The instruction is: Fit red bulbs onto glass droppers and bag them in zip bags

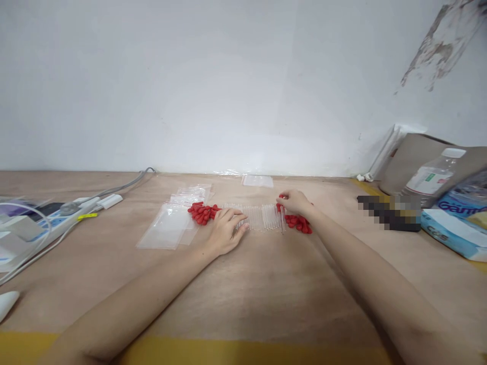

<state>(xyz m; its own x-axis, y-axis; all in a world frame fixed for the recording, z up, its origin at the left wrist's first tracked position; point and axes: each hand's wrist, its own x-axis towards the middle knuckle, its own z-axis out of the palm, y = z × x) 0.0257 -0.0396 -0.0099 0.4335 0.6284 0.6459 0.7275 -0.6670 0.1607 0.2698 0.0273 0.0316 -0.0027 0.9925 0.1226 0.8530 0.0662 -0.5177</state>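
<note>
A row of thin clear tubes [253,217] lies across the table between two heaps of red rubber bulbs; they look like droppers. My left hand [227,230] rests over the left end of the row, beside the left red bulbs [201,213]. Its fingers are apart and hold nothing that I can see. Above the row's right end, my right hand [296,202] is closed in a pinch on a dropper [280,203], whose red bulb shows at the fingertips. Just below that hand lie the right red bulbs [300,223], partly covered by my wrist.
Clear zip bags [163,228] lie left of the droppers, and a small white packet [257,181] is near the wall. A power strip [57,223] with cables stands left. On the right are a plastic bottle [431,175], a black object [380,210] and a tissue pack [454,233].
</note>
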